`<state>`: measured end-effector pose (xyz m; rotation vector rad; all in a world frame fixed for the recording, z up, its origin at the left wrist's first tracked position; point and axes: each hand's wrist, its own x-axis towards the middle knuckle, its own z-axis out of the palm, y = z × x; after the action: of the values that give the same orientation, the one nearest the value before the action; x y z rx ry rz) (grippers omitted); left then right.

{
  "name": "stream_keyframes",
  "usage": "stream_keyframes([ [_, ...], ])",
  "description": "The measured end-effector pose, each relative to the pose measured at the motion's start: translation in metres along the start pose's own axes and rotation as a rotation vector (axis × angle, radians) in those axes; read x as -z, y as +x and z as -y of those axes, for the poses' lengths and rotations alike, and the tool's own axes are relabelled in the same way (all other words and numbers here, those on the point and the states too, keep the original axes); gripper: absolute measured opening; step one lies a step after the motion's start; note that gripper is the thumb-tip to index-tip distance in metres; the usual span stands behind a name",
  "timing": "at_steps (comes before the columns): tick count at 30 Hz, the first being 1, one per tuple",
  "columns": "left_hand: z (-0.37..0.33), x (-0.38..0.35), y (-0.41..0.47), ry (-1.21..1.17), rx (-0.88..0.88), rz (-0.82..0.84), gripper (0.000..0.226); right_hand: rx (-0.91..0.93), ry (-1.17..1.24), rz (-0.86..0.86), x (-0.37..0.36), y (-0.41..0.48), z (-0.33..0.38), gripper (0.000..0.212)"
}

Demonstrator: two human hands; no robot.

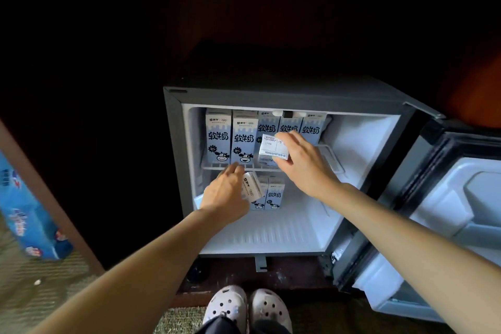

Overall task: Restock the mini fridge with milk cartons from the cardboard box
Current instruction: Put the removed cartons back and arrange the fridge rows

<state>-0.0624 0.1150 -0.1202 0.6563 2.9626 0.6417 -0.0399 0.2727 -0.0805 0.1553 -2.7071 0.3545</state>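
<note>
The mini fridge (360,144) stands open in front of me, lit inside. Several blue-and-white milk cartons (219,138) stand upright in a row on its wire shelf (329,154). My right hand (303,160) holds one milk carton (272,148) with its base end toward me, at the shelf's front in the middle. My left hand (226,192) grips a tilted milk carton (252,188) on the lower level, beside two upright cartons (273,195) on the fridge floor (284,228). The cardboard box (25,214), printed blue, lies at the far left.
The fridge door (444,225) hangs open to the right. A dark wooden cabinet surrounds the fridge. A wooden edge (51,200) runs diagonally at the left over woven carpet. My feet in pale clogs (246,309) stand just below the fridge.
</note>
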Motion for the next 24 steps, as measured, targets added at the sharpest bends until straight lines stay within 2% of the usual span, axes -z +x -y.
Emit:
stream_keyframes([
  [4,0.0,-0.002,0.007,-0.027,0.014,-0.003,0.049,-0.043,0.166,-0.049,-0.01,0.005,-0.004,0.04],
  [9,-0.001,-0.001,0.016,-0.044,0.016,-0.004,0.046,-0.363,0.747,-0.067,-0.014,0.02,-0.012,0.039],
  [11,-0.001,0.0,0.02,-0.049,0.014,0.0,0.044,-0.442,0.827,-0.026,-0.02,0.025,-0.015,0.029],
  [14,0.0,-0.001,0.024,-0.041,0.017,0.001,0.043,-0.519,0.843,0.015,-0.032,0.031,-0.019,0.031],
  [18,0.007,-0.008,0.03,-0.048,0.014,0.024,0.061,-0.592,0.853,0.065,-0.048,0.031,-0.021,0.031],
  [20,0.01,-0.012,0.03,-0.061,0.016,0.037,0.063,-0.585,0.755,0.091,-0.056,0.027,-0.022,0.03],
  [24,0.016,-0.019,0.03,-0.087,-0.011,0.036,0.064,-0.561,0.591,0.017,-0.069,0.03,-0.019,0.024],
])
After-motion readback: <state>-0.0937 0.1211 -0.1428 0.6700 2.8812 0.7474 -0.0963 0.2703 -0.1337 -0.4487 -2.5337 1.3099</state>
